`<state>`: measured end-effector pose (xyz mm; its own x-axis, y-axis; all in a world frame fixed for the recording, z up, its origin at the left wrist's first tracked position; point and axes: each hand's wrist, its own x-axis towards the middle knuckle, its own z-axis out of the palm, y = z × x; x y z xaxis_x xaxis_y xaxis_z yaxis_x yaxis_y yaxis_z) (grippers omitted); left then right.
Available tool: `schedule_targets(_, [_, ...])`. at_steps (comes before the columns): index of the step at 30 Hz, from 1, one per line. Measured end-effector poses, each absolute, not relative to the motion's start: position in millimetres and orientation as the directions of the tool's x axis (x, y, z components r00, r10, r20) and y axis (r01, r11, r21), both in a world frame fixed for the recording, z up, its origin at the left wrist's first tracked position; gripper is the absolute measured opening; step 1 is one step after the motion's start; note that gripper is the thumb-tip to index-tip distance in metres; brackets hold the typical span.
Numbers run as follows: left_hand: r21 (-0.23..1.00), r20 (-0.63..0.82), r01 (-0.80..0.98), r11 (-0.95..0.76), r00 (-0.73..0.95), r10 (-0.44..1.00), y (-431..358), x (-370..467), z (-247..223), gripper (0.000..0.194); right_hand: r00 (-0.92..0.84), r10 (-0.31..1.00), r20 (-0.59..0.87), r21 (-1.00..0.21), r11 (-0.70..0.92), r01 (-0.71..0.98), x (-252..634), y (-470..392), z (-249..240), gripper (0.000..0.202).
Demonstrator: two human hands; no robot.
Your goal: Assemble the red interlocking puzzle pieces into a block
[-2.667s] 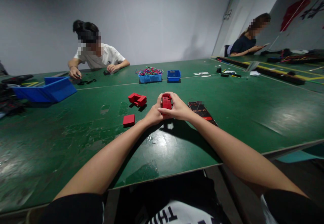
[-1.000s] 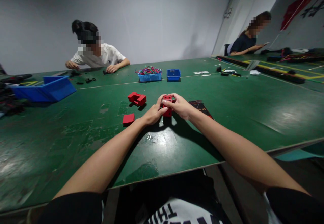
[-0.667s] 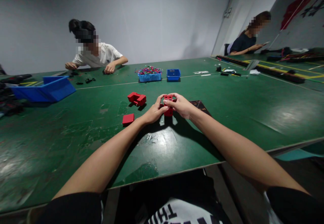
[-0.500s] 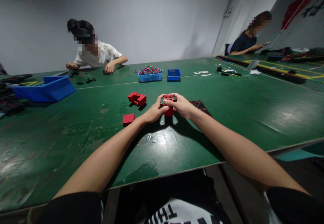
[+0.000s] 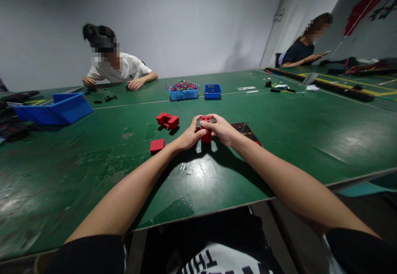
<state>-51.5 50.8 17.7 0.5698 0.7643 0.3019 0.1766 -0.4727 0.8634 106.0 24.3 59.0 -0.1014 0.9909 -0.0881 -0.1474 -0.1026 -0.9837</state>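
A red block with small holes [image 5: 206,137] is held between both my hands, close above the table or touching it; I cannot tell which. My left hand [image 5: 190,137] grips its left side, thumb across the front. From the right, my right hand [image 5: 221,128] closes on the same block with its thumb over the upper front. The fingers behind the block are partly hidden. To the left lie a red notched piece [image 5: 168,120] and a smaller red block [image 5: 157,146]. A dark flat device with lit digits [image 5: 245,130] lies partly behind my right wrist.
Farther back on the green table [image 5: 297,129] stand a blue bin of small coloured parts [image 5: 183,94] and another blue bin [image 5: 212,92]. A large blue tray [image 5: 66,110] is at left. One person [image 5: 124,67] works across the table; another [image 5: 299,53] sits far right.
Both my hands stay nearly still on the red block. My right forearm has shifted slightly, showing more of the device's digits. The person across has moved their hands a little.
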Motion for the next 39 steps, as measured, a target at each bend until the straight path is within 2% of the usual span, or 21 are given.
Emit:
schedule_targets(15, [0.838,0.317,0.2,-0.507,0.578,0.752,52.3,-55.4,16.6,0.077,-0.092,0.994,-0.057,-0.989,-0.069,-0.127,103.1,25.6,56.2,0.035])
schedule_targets(21, [0.802,0.365,0.251,-0.542,0.512,0.777,51.3,-55.5,9.4,0.077,-0.078,0.997,-0.001,-0.995,-0.008,-0.097,100.9,27.0,51.7,0.035])
schedule_targets(25, [0.782,0.358,0.299,-0.548,0.504,0.786,48.7,-55.2,10.4,0.079,-0.083,0.993,0.079,-0.997,0.081,0.016,100.3,29.0,46.7,0.039])
schedule_targets(29, [0.78,0.334,0.315,-0.54,0.52,0.786,45.1,-54.1,12.6,0.099,-0.078,0.984,0.161,-0.969,0.173,0.175,101.5,30.1,40.6,0.044])
schedule_targets(34, [0.791,0.359,0.263,-0.553,0.533,0.767,43.9,-52.1,9.4,0.115,-0.072,0.953,0.296,-0.854,0.298,0.427,102.4,26.3,39.6,0.044])
schedule_targets(39, [0.804,0.383,0.234,-0.546,0.499,0.778,48.8,-50.8,4.9,0.114,-0.116,0.897,0.426,-0.753,0.423,0.504,101.4,24.9,37.8,0.052])
